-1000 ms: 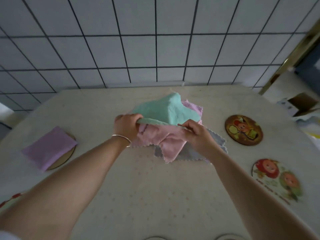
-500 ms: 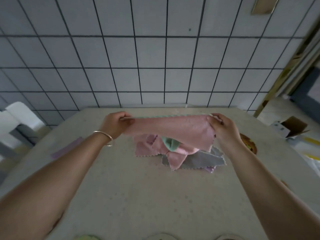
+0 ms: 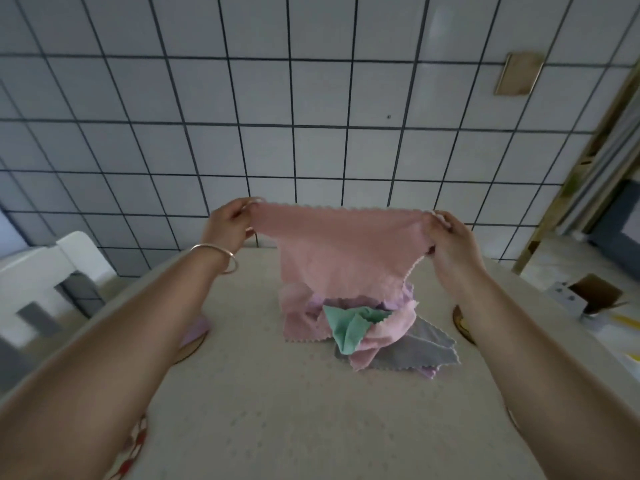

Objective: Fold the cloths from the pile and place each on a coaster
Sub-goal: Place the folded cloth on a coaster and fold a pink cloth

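While stretched out between both hands, pink cloth (image 3: 341, 252) hanging up in the air above the pile (image 3: 360, 323), top scalloped edge pulled nearly straight, lower edge drooping down to just about meet the heap. Left hand (image 3: 230, 225) pinching the top left corner, fingers curled tight around it, bracelet (image 3: 221, 258) on that wrist. Right hand (image 3: 450, 239) same deal on the top right corner, thumb and fingers clamped on the fabric. Pile sitting mid-bench (image 3: 263, 410): more pink, a crumpled mint green cloth (image 3: 349, 325), a grey one (image 3: 424, 344) at the bottom right, bit of lilac poking out. Sliver of a coaster (image 3: 462, 322) just beside the right forearm, another coaster (image 3: 192, 346) peeking out by the left arm with a folded lilac cloth (image 3: 197, 329) on it. Compared with half a second back: cloth lifted higher and spread wider, hands further apart, view tipped up so way more tiled wall (image 3: 311, 98) showing.
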